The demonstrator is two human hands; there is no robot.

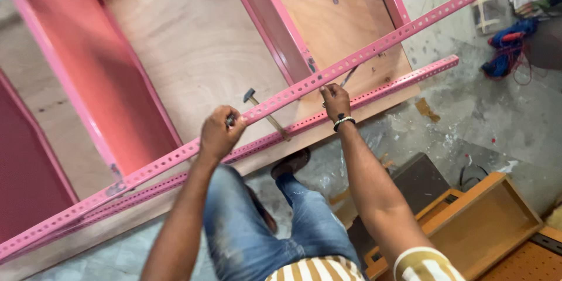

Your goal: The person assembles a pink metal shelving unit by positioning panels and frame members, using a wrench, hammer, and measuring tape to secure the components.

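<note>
Pink slotted angle bar (304,85) runs under both our hands: our left hand (219,134) is curled tight around it, our right hand (335,100) pinches its edge. Beyond our fingers, a hammer (264,112) lies half hidden on the plywood sheet (193,41); the concrete floor (468,123) is stained.

Plywood sheet (193,41) on the floor (468,117) bears a hammer (264,113)

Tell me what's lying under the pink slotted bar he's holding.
A hammer lies on the plywood sheet beneath the upper slotted bar; the bar covers part of its handle.
</note>
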